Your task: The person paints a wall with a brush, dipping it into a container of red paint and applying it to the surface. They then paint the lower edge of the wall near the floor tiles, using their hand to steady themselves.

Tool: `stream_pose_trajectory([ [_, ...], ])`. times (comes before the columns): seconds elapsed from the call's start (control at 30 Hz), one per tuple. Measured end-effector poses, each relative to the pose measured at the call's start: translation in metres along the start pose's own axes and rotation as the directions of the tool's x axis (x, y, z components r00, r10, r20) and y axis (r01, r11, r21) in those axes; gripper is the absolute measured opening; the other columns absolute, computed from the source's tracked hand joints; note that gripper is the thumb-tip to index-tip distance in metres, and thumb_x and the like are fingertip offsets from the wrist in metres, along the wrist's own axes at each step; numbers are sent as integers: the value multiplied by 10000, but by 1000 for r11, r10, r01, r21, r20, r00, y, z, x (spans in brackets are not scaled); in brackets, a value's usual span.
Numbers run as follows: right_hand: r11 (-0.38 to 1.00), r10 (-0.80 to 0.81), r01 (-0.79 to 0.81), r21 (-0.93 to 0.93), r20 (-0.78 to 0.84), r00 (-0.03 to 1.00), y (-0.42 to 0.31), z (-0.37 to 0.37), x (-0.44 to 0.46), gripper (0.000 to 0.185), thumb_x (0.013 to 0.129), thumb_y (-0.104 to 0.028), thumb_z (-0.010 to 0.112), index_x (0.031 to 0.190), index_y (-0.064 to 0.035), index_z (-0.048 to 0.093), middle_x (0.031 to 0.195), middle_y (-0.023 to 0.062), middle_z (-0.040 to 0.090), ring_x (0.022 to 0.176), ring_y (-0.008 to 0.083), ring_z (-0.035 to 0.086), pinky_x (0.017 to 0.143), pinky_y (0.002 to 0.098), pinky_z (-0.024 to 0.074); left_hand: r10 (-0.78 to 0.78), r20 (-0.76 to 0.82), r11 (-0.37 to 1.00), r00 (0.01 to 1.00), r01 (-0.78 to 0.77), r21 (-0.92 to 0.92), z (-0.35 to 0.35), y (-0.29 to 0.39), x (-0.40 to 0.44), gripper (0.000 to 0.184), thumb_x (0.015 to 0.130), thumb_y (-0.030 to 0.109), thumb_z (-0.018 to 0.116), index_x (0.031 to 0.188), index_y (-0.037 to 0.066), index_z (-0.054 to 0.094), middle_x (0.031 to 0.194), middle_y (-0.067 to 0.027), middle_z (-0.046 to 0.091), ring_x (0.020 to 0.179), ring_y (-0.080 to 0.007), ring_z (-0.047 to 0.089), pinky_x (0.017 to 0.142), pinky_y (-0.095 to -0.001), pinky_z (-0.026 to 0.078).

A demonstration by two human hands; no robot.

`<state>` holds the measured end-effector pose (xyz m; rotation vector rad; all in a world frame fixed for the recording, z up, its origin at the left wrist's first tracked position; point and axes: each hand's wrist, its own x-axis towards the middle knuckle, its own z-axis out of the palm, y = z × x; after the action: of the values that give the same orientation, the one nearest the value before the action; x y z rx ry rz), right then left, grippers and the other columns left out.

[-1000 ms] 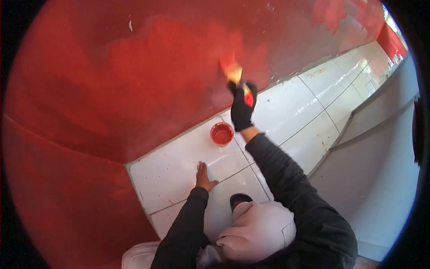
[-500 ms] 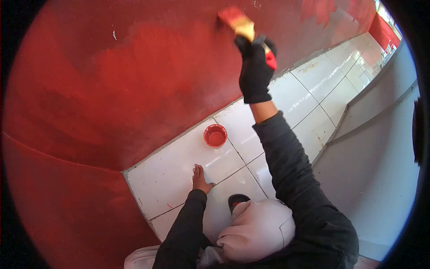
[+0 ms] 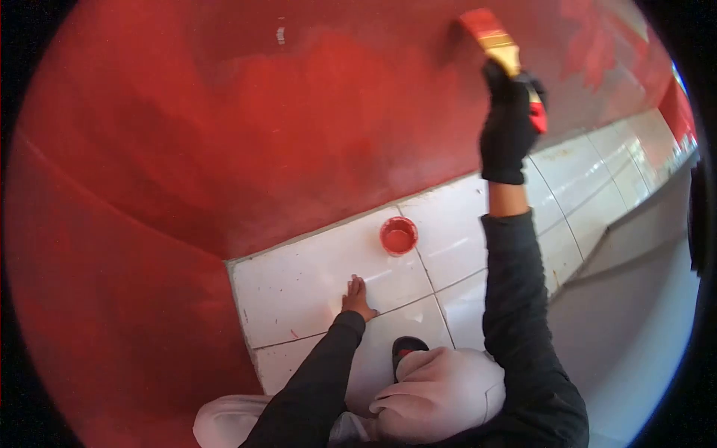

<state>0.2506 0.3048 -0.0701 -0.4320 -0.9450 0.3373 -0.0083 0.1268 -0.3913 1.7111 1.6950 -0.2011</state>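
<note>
In a black glove, my right hand (image 3: 511, 127) grips a paintbrush (image 3: 502, 49) by its red handle. Its bristles, coated in red, point up and left at the red-painted wall (image 3: 321, 119); I cannot tell whether they press on it. My bare left hand (image 3: 358, 300) rests on the white tiled floor (image 3: 299, 280), fingers stretched out and holding nothing. A small round tub (image 3: 399, 237) of red paint stands on the tiles, just beyond the left hand and close to the wall's foot.
A second red wall (image 3: 112, 299) meets the first at a corner on the left. To the right rises a pale grey panel (image 3: 635, 291). My bent knee (image 3: 441, 388) and dark shoe (image 3: 407, 348) are below the tub.
The view has swung, so the wall, tub and both hands appear farther right. My right hand still grips the paintbrush near the wall; my left hand stays on the floor.
</note>
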Motion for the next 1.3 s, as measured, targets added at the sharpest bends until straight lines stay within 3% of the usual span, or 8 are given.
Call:
stream_pose_trajectory([
  [0.2, 930, 349, -290, 227, -293, 890, 58, -38, -67, 215, 931, -217, 477, 889, -11, 520, 924, 66, 571, 828, 126, 567, 767, 251, 456, -77, 6, 996, 997, 77, 35, -8, 15, -9, 1176, 571, 323, 801, 1417, 87, 20, 1495, -70, -36, 1376, -234, 40, 1074, -478, 176],
  [0.23, 939, 327, -342, -38, -208, 922, 89, -76, -100, 262, 936, -294, 456, 901, -43, 523, 888, 41, 570, 782, 116, 562, 727, 249, 454, -95, 16, 995, 995, 94, 33, -8, 17, -11, 1187, 565, 326, 807, 1418, 92, 15, 1496, -60, -36, 1376, -227, 41, 1076, -477, 173],
  [0.47, 735, 587, -666, -123, -375, 717, 93, -119, -199, 184, 883, -199, 513, 909, -17, 515, 734, 52, 537, 649, 121, 535, 626, 262, 487, -185, 65, 982, 981, 182, 49, -13, 28, -6, 1215, 551, 348, 822, 1418, 92, 10, 1496, -51, -52, 1377, -219, 40, 1075, -478, 172],
  [0.67, 473, 868, -839, -269, -20, 496, 69, -112, -139, 335, 852, -321, 574, 1029, -41, 523, 813, 124, 618, 686, 192, 636, 638, 315, 549, -283, 83, 955, 956, 273, 115, -14, 43, -1, 1117, 629, 328, 767, 1419, 96, 11, 1495, -43, -67, 1376, -218, 47, 1063, -503, 179],
  [0.87, 423, 906, -693, -583, 253, 340, 23, -82, -104, 206, 885, -243, 539, 887, -38, 529, 694, 58, 584, 609, 131, 596, 551, 261, 512, -380, -36, 921, 924, 381, 78, 13, 40, 23, 509, 920, 195, 180, 1419, 110, 132, 1501, -19, 5, 1367, -208, 116, 1029, -534, 214],
  [1.1, 568, 822, -301, -766, 517, 238, 14, -45, -130, 134, 810, -164, 575, 802, -36, 536, 664, 83, 581, 612, 173, 599, 567, 294, 466, -354, -49, 919, 934, 358, 165, 4, 47, 9, 524, 907, 127, 279, 1411, 66, 145, 1499, -32, 23, 1359, -210, 155, 1018, -529, 233],
  [1.17, 596, 800, -219, -773, 545, 251, 15, -38, -139, 129, 791, -161, 582, 800, -40, 540, 670, 105, 583, 624, 218, 600, 586, 313, 464, -342, -8, 915, 940, 335, 223, 11, 42, 18, 1275, 535, 359, 841, 1404, 18, -27, 1484, -120, -98, 1371, -265, 66, 1029, -498, 245],
  [1.3, 602, 786, -122, -789, 559, 263, 22, -40, -148, 124, 760, -173, 585, 785, -57, 548, 703, 132, 601, 653, 304, 592, 613, 348, 466, -340, -23, 911, 940, 336, 239, 10, 47, 12, 1277, 532, 370, 840, 1407, 27, -24, 1485, -113, -93, 1372, -262, 67, 1027, -498, 248],
])
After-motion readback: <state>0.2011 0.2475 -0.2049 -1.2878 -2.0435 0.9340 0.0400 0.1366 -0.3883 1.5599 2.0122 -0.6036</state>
